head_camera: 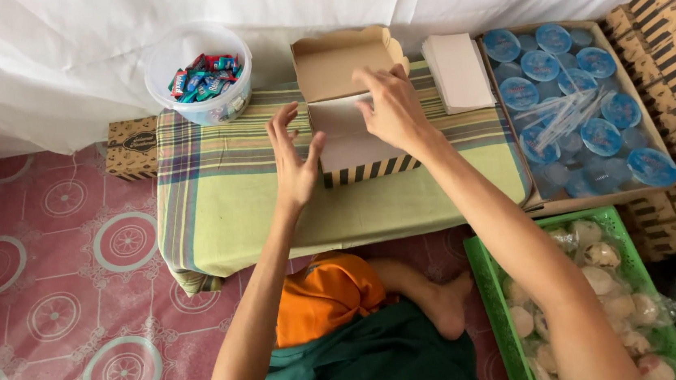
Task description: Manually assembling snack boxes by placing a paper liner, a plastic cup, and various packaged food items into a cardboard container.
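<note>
Open box [353, 123] at centre of the cloth-covered counter [219, 225].
Candy tub [199, 73] behind-left; napkin stack [458, 72], cup carton [571, 104] right; basket [576, 299] in front.

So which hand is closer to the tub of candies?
The left hand. It hovers at the open box's left side, just right of and below the round clear tub of candies. The right hand rests on the box's white paper lining, farther right.
</note>
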